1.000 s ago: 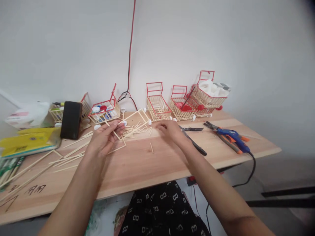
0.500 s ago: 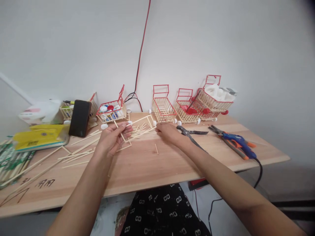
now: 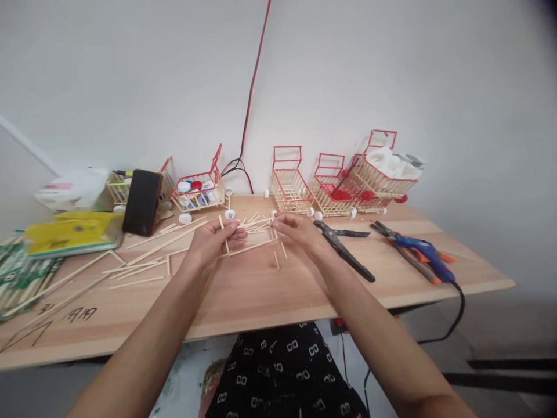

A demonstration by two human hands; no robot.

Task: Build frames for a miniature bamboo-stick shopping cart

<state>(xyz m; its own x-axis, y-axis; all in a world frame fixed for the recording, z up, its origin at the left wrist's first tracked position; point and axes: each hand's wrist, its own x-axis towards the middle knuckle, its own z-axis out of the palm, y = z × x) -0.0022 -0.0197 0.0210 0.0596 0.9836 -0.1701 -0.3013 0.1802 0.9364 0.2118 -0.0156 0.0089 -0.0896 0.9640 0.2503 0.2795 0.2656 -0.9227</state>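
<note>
A rectangular frame of thin wooden sticks is held up between my two hands, just above the tabletop. My left hand pinches its left side between thumb and fingers. My right hand has its fingertips closed on the upper right corner; whether a separate stick is also in them I cannot tell. A pile of short cut sticks lies just behind the frame, partly covered by it. One short stick lies alone in front of it.
Several small stick-built carts with red trim line the wall. To the right lie black-handled cutters, pliers and a blue glue gun. On the left are a phone, a yellow packet and loose longer sticks.
My left hand has moved right, and the frame is now turned more level. My right hand has lifted from beside the stick pile to the frame's right corner.
</note>
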